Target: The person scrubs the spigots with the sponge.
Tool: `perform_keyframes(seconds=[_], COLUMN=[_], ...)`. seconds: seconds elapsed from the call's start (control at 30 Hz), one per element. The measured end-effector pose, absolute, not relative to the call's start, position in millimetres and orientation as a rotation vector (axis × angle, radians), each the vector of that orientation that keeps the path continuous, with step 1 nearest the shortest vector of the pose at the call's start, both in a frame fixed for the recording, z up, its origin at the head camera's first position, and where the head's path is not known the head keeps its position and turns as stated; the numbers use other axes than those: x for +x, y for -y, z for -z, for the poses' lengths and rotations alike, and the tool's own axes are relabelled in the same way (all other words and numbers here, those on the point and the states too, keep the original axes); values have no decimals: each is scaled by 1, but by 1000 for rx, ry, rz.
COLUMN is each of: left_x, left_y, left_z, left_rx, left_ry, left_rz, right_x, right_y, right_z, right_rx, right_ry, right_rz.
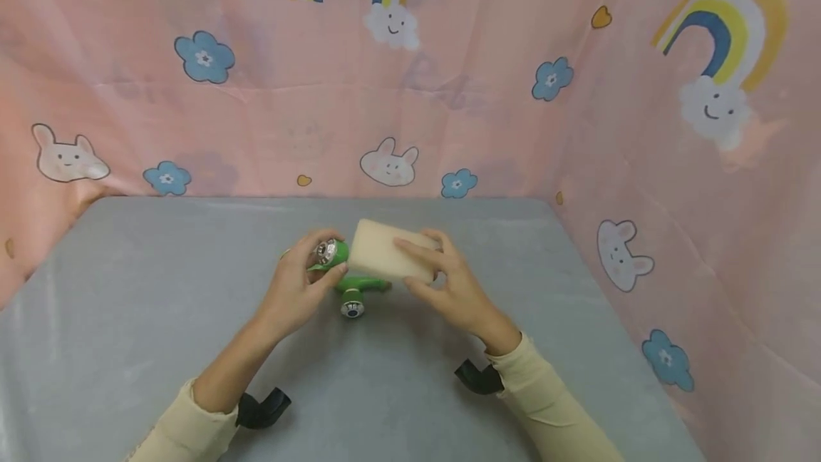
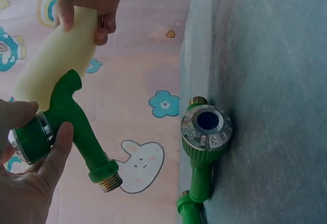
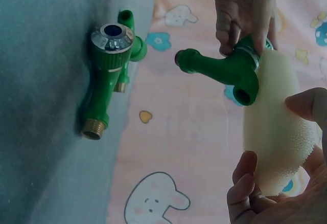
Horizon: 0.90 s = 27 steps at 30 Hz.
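Holding a green tap (image 1: 333,257) above the grey table (image 1: 128,319), the left hand (image 1: 296,291) grips it by the chrome-ringed end, thumb on one side and fingers curled round the other. In the left wrist view the tap's long axis runs from that chrome collar in the hand to a brass threaded end (image 2: 110,181) pointing away from the palm, while a short green spout (image 2: 69,85) branches off towards the sponge. In the right wrist view the spout's open mouth (image 3: 242,95) lies against the sponge face.

The right hand (image 1: 449,284) holds a pale yellow sponge (image 1: 391,257), a rectangular block, thumb on one broad face and fingers on the other, clamped on it. Seen from the head camera, the sponge's long axis runs left to right, and its left end touches the held tap. Both hands are raised just over the middle of the table, close together, wrists angled inward, cream sleeves (image 1: 558,405) at the forearms.

A second green tap (image 1: 355,294) lies on the table directly below the hands, untouched. Its chrome dial end (image 1: 352,309) faces the person, and its body lies along the table surface, brass thread (image 3: 93,130) at the far end. A pink cloth with rabbits and rainbows (image 1: 449,91) backs the table.
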<state>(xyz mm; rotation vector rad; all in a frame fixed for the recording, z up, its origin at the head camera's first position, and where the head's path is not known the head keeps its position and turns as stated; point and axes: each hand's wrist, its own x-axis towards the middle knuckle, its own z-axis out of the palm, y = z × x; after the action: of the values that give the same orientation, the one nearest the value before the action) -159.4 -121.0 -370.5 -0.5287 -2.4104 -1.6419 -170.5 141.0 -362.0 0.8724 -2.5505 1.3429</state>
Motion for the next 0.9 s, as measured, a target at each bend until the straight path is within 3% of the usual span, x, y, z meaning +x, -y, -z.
perform_keyframes(seconds=[0.53, 0.9], left_x=[-167, -163], left_y=[125, 126], left_z=[374, 373], left_rx=[-571, -620], left_ry=[2278, 2360], left_rz=[1844, 1801], right_x=[-178, -167], right_y=[-167, -136], right_z=[348, 366], right_rx=[768, 937], right_ry=[2658, 2514], right_rz=[-1299, -1358])
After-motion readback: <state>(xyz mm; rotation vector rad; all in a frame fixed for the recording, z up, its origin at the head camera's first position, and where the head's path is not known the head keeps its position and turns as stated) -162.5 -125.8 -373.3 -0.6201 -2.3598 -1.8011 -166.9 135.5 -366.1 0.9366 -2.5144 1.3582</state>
